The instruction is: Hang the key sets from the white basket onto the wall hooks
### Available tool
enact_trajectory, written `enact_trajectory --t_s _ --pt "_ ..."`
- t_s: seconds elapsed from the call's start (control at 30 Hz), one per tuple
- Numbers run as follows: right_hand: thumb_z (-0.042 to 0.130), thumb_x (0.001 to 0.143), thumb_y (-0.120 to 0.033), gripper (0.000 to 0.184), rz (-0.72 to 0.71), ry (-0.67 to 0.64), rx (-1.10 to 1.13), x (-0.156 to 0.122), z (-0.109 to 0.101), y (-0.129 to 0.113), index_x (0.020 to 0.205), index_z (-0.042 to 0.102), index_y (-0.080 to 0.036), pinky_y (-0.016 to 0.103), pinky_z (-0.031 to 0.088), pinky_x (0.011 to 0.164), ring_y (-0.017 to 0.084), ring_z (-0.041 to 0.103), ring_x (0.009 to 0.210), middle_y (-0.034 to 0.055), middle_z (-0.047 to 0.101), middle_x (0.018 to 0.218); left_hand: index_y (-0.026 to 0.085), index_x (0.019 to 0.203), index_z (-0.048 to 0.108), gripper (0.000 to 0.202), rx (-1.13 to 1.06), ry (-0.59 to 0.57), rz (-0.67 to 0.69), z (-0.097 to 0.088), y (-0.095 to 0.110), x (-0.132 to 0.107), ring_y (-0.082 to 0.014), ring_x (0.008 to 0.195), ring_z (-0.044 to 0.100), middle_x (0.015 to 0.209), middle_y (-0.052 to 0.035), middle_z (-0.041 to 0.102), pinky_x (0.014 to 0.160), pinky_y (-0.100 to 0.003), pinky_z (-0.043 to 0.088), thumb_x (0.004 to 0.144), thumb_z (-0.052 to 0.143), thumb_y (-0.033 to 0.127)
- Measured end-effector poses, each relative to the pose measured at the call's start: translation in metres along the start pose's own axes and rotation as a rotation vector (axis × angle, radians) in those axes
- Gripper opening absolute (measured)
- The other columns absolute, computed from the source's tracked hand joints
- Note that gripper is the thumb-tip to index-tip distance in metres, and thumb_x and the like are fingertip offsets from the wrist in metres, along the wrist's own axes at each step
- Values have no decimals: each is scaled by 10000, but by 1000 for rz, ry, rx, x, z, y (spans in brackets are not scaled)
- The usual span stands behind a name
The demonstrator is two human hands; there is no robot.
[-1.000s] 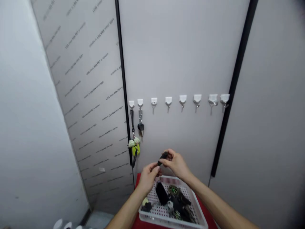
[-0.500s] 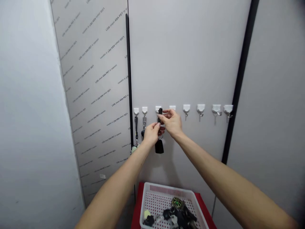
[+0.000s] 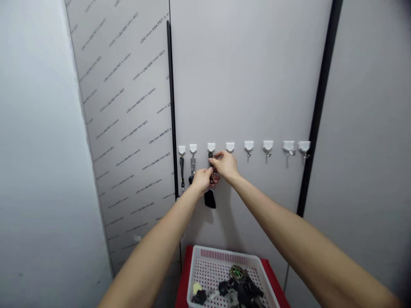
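Note:
A black keychain (image 3: 210,199) with a dark flat tag at its lower end hangs against the wall panel. Its upper end meets the third white wall hook (image 3: 211,146) from the left; whether it is fully over the hook's metal part I cannot tell. My left hand (image 3: 202,179) pinches the keychain about its middle. Higher up, my right hand (image 3: 226,164) has thumb and fingers closed on its upper part, just below the hook. To the left, a dark-strapped keychain (image 3: 182,169) and a keychain with a silver clasp (image 3: 193,164) hang from the first two hooks.
Several more white hooks (image 3: 268,146) continue in a row to the right. Below stands a white perforated basket (image 3: 224,253) holding several dark keychains and a green-and-gold round piece (image 3: 236,272). It rests on a red surface (image 3: 183,284). A black vertical strip (image 3: 172,98) borders the panel.
The keychain's top has moved up and left against the third hook, and both hands have shifted with it. The black tag now hangs slightly tilted.

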State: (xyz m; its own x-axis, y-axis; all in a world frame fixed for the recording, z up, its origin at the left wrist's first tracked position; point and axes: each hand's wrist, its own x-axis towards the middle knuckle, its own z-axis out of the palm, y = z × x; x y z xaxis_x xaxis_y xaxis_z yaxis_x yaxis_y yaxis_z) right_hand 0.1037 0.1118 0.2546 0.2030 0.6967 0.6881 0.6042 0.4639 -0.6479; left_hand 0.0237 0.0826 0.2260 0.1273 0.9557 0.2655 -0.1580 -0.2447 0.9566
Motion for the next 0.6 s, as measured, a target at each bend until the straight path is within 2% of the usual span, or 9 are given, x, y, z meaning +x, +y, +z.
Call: enact_trajectory --t_s 0.1,0.23,0.37,0.5,0.6 --pt "521 544 -261 154 -36 -17 -66 -3 5 8 650 511 -150 247 390 534 102 489 487 -19 515 491 119 547 425 202 106 31 -7 -4 -12 5 -57 377 427 432 18 457 390 -163 303 718 346 190" --pt "513 562 -264 169 -60 -18 -54 -5 7 13 680 516 -143 243 387 552 98 490 515 -15 521 522 118 546 459 194 141 52 8 -7 -24 16 -53 395 417 434 28 458 425 -167 315 703 382 202" --pt "495 587 -293 236 -60 -50 21 -21 0 23 766 506 -139 241 384 561 91 493 545 -10 533 583 104 699 530 134 305 114 118 -10 -31 17 -80 534 480 556 0 530 557 -198 369 669 430 188" --pt "459 622 -302 246 -77 -178 46 -67 -12 53 795 501 -131 233 375 569 84 489 563 5 539 647 85 929 467 306 448 221 298 -18 -47 -2 -110 788 490 864 -73 542 723 -224 360 635 463 167" --pt "454 627 -254 186 -35 -446 -38 -120 -25 90 752 519 -133 213 366 563 85 487 572 15 550 656 107 950 453 311 510 167 334 -23 -80 -34 -109 829 479 927 -72 521 757 -230 354 646 441 173"
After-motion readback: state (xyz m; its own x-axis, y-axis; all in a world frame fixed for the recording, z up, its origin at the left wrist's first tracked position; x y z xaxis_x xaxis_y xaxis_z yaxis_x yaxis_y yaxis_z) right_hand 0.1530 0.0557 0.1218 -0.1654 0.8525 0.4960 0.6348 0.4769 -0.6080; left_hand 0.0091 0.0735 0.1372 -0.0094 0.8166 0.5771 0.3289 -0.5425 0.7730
